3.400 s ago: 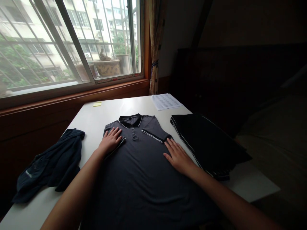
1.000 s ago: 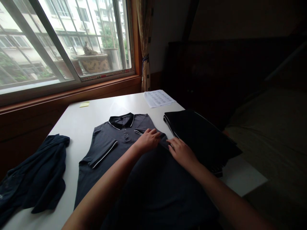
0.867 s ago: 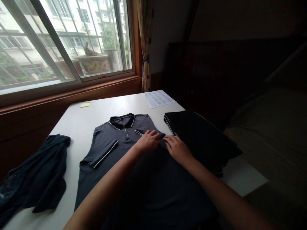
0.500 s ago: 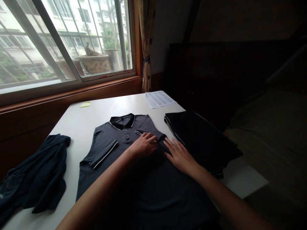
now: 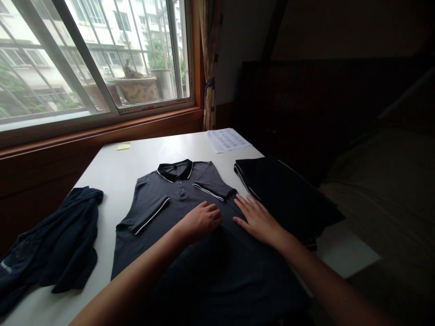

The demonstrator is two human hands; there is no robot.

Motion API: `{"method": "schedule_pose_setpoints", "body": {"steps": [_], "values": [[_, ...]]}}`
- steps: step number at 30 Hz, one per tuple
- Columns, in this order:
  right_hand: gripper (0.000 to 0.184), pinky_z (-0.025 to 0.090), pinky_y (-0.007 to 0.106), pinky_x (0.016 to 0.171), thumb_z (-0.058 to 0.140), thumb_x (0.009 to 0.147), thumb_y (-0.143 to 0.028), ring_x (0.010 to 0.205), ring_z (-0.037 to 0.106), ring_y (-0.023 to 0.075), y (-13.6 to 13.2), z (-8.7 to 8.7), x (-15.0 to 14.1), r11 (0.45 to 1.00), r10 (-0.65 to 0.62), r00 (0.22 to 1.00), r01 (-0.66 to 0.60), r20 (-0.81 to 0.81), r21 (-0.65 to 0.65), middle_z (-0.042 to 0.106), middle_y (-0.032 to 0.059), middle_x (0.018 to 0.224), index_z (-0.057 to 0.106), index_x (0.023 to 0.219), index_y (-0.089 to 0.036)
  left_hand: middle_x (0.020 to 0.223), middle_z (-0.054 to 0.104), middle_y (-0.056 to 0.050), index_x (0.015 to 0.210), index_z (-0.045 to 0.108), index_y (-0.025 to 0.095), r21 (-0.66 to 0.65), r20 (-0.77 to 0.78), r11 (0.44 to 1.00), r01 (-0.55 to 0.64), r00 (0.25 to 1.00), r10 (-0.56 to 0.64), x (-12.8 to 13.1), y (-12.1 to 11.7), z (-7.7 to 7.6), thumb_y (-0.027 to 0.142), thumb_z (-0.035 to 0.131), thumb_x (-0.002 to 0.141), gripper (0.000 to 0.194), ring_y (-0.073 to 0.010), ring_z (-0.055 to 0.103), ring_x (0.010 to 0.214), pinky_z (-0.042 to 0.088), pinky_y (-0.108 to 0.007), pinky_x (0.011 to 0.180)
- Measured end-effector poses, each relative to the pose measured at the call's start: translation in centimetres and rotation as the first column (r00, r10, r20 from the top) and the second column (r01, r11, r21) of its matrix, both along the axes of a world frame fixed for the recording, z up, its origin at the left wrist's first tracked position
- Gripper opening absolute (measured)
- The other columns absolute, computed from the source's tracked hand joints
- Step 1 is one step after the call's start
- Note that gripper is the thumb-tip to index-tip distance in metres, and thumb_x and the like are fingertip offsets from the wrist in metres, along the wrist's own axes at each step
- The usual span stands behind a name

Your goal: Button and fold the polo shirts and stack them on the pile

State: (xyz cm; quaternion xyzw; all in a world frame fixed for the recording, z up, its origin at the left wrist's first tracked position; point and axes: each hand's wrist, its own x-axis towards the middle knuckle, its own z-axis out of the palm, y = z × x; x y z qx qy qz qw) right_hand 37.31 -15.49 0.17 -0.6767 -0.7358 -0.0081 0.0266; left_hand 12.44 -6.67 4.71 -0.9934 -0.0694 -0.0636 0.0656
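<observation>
No text is readable: the print on the sheets (image 5: pixel 228 140) lying on the tabletop (image 5: pixel 117 165) is too small — and the pale lettering (image 5: pixel 6 267) on the navy garment (image 5: pixel 73 235) and the marks (image 5: pixel 148 108) along the window frame (image 5: pixel 108 118) are too blurred.

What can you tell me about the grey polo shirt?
The grey polo shirt lies front up on the white table, collar toward the window. Its black collar has white edging, above a short buttoned placket. Both short sleeves fold inward over the chest, their dark cuffs trimmed in white. The fabric looks soft, lightly creased. The right hand rests flat near one sleeve; the left hand is over the chest, fingers curled.
</observation>
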Motion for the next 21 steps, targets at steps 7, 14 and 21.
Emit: {"method": "schedule_pose_setpoints", "body": {"steps": [7,14,21], "values": [[0.077,0.028,0.049,0.12,0.034,0.095,-0.07,0.15,0.027,0.0325,-0.1,1.2,0.0,0.999,-0.007,1.0,0.007,-0.009,-0.048,0.028,0.004,0.164,0.035,0.156,-0.023,0.09,0.062,-0.006,0.088,0.062,0.018,-0.021,-0.004,0.999,-0.027,1.0,0.027,-0.6,-0.4,0.3,0.021,0.054,0.097,0.013,-0.0217,0.053,0.086,0.04,-0.038,0.076],[0.06,0.028,0.05,0.12,0.04,0.099,-0.054,0.144,0.037,0.0333,1.4,1.8,-1.4,0.999,0.017,1.0,-0.017,-0.015,0.032,0.048,0.0102,0.154,0.054,0.144,-0.017,0.095,0.063,-0.005,0.094,0.063,0.019,-0.051,-0.038,0.997,-0.05,0.998,0.048,-0.8,-0.8,0.3,0.022,0.055,0.096,0.008,-0.0215,0.055,0.088,0.043,-0.038,0.076],[0.053,0.032,0.041,0.12,0.042,0.102,-0.038,0.143,0.041,0.0285,3.7,0.6,-3.9,0.992,0.11,0.989,-0.102,-0.099,0.08,0.046,0.0171,0.153,0.054,0.142,-0.007,0.135,0.058,-0.01,0.13,0.058,0.022,-0.123,0.109,0.97,-0.212,0.968,0.225,-1.9,0.5,-1.6,0.039,0.054,0.098,0.036,-0.0259,0.054,0.12,0.046,-0.041,0.099]]}}
